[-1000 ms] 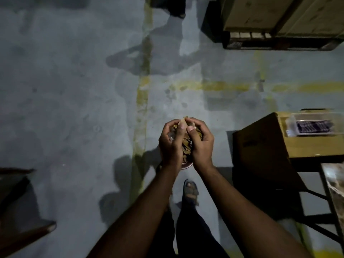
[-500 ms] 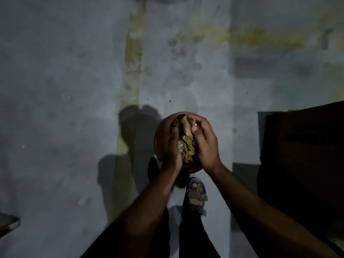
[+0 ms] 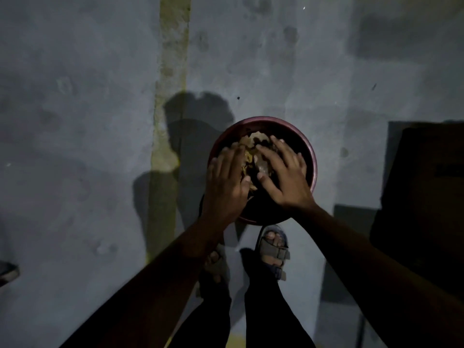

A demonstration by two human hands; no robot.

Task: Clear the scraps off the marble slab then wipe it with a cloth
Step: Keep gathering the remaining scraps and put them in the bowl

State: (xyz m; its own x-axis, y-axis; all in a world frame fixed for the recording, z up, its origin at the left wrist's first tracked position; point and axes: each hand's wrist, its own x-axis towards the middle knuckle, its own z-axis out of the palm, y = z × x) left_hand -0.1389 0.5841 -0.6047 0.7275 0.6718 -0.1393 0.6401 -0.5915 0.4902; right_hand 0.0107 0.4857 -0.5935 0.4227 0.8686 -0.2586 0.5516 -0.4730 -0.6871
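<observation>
A round dark-red bin point(image 3: 312, 156) stands on the grey floor just in front of my feet. Brown scraps point(image 3: 251, 144) lie in a heap inside it. My left hand point(image 3: 227, 179) and my right hand point(image 3: 282, 177) are both over the bin's mouth, palms down, fingers spread and straight, with the scraps showing between and under them. Neither hand grips anything. The marble slab and the cloth are out of view.
A worn yellow line point(image 3: 170, 96) runs along the concrete floor left of the bin. A dark table or box point(image 3: 426, 197) fills the right side. My sandalled foot point(image 3: 273, 249) stands right behind the bin. A dark object point(image 3: 7, 273) pokes in at the left edge.
I have bent down towards the bin. My two hands, which were cupped together round a handful of scraps, have opened over the bin and the scraps have dropped in.
</observation>
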